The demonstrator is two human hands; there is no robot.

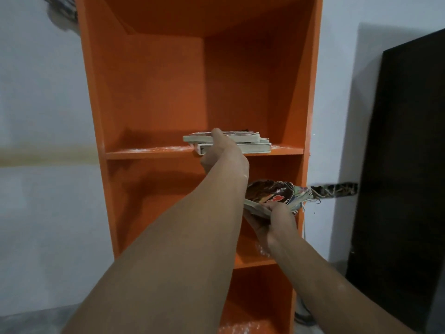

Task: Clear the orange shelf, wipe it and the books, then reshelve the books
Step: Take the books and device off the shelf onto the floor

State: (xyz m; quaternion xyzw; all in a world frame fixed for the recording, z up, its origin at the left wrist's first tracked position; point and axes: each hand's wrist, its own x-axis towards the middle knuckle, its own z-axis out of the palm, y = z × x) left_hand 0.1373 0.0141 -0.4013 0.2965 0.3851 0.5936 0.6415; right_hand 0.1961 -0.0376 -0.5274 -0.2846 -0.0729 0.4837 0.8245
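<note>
Both forearms are reaching fwd from the bottom edge. Left hand is gripping the stacked books lying flat on the orange shelf, middle board, thumb on top, fingers curled at the front edge. Right hand is holding a worn book bundle lower down, fingers wrapped under it. White dust is speckling the boards. Pale wall is showing behind, w/ a dark panel standing at right.
</note>
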